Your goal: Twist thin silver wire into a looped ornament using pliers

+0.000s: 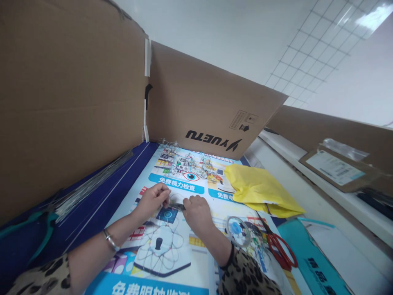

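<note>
My right hand [198, 213] is closed around what look like small pliers [178, 206]. Their dark metal jaws point left, and the handles are hidden in my palm. Facing it, my left hand [153, 199] pinches a thin wire [175, 195] close to the jaws. The wire curves up in a faint loop between the two hands. Below them, a flower-shaped piece of looped wire [147, 250] with small beads lies on the printed poster [202, 262].
At left, straight wires [82, 192] lie beside teal-handled pliers [43, 229]. Several wire pieces [199, 164] sit at the back before a cardboard panel [208, 98]. To the right are a yellow bag [260, 188], a tape roll [238, 231], red scissors [279, 246] and a teal box [307, 254].
</note>
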The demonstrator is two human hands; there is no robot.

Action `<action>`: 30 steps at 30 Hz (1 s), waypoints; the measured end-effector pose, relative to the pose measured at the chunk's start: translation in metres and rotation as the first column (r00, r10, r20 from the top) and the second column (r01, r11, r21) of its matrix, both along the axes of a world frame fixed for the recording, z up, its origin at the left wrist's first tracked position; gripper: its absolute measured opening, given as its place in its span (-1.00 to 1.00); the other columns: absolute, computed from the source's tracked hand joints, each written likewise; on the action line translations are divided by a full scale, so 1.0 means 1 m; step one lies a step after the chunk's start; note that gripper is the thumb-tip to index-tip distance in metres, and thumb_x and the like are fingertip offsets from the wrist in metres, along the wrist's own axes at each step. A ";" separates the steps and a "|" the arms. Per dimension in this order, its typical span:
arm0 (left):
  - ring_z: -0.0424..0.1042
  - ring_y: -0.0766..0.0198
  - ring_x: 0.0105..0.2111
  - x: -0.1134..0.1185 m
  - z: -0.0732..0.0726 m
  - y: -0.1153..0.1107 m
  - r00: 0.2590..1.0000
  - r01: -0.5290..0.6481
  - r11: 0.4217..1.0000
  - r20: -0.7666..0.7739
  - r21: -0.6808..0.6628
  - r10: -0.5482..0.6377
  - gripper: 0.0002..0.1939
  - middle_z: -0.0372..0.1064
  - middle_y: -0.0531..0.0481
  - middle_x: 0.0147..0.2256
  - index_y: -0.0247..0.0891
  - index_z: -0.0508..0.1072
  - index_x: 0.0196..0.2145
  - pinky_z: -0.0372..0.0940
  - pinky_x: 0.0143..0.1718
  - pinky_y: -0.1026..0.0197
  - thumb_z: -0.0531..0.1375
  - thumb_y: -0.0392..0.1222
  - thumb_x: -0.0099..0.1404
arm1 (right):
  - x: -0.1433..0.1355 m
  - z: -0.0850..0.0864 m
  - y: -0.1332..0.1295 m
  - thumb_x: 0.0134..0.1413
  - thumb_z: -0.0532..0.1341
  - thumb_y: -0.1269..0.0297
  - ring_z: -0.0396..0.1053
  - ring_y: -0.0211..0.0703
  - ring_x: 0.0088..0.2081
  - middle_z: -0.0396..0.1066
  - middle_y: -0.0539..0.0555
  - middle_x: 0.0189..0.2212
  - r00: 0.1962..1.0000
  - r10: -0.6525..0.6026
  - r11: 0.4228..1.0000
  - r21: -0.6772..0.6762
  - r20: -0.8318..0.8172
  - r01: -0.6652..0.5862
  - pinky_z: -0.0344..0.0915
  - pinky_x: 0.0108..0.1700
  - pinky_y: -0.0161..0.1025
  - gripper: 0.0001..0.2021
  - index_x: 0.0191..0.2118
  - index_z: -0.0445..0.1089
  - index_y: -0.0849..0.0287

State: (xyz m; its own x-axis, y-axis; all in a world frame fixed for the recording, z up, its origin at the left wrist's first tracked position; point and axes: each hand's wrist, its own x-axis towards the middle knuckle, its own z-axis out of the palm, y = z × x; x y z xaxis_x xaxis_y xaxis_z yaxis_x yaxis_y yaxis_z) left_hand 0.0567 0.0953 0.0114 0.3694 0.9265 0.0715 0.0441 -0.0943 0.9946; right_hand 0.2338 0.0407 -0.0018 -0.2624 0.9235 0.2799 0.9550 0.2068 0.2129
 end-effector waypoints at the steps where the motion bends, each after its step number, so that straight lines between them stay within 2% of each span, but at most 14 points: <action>1: 0.30 0.39 -0.63 0.000 0.001 0.000 1.000 0.005 1.000 0.004 -0.017 -0.005 -0.81 0.32 0.12 -0.61 -0.25 0.26 -0.48 0.13 -0.59 0.37 0.09 -0.09 0.19 | 0.000 0.001 0.000 -0.04 0.22 0.30 0.21 -0.11 -0.32 0.33 0.03 -0.42 1.000 0.003 1.000 0.006 0.000 -0.003 -0.02 -0.32 -0.21 -0.91 -0.37 0.29 0.12; 11: 0.27 0.45 -0.69 0.003 -0.005 0.000 0.992 0.048 0.989 0.121 -0.138 -0.031 -0.77 0.30 0.15 -0.61 -0.27 0.23 -0.49 0.11 -0.63 0.40 0.12 -0.07 0.18 | 0.000 0.005 0.003 -0.05 0.21 0.30 0.13 -0.09 -0.30 0.27 0.08 -0.42 0.999 0.033 0.994 0.100 0.016 -0.035 -0.07 -0.29 -0.17 -0.90 -0.36 0.29 0.15; 18: 0.24 0.46 -0.72 0.003 -0.003 -0.001 0.989 -0.003 0.975 0.141 -0.223 0.035 -0.76 0.30 0.16 -0.63 -0.27 0.23 -0.48 0.06 -0.66 0.41 0.15 -0.05 0.13 | -0.003 0.002 0.010 -0.04 0.21 0.31 0.17 -0.08 -0.30 0.31 0.06 -0.43 0.999 0.049 0.996 0.068 0.021 -0.050 -0.06 -0.32 -0.18 -0.92 -0.36 0.30 0.14; 24: 0.23 0.44 -0.73 0.003 0.001 -0.002 0.988 -0.034 0.973 0.137 -0.230 0.067 -0.73 0.31 0.14 -0.64 -0.27 0.24 -0.50 0.06 -0.68 0.39 0.18 -0.02 0.08 | -0.002 0.001 0.011 -0.02 0.20 0.28 0.21 -0.10 -0.30 0.33 0.06 -0.44 0.998 0.054 0.998 0.033 0.011 -0.055 -0.04 -0.32 -0.20 -0.92 -0.36 0.31 0.14; 30: 0.24 0.43 -0.72 0.003 0.001 -0.002 0.992 -0.041 0.982 0.110 -0.183 0.062 -0.74 0.30 0.13 -0.64 -0.26 0.23 -0.51 0.09 -0.68 0.38 0.15 -0.02 0.10 | -0.003 0.001 0.009 0.03 0.16 0.27 0.23 -0.11 -0.30 0.34 0.06 -0.43 0.999 0.044 0.999 0.006 0.008 -0.045 0.00 -0.30 -0.20 -0.92 -0.34 0.32 0.14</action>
State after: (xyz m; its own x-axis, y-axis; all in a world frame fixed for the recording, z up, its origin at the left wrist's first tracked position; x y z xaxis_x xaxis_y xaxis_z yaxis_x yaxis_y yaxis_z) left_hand 0.0601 0.0934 0.0126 0.3199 0.9456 -0.0587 -0.0716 0.0859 0.9937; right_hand 0.2309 0.0500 -0.0012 -0.3054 0.9091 0.2834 0.9431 0.2476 0.2219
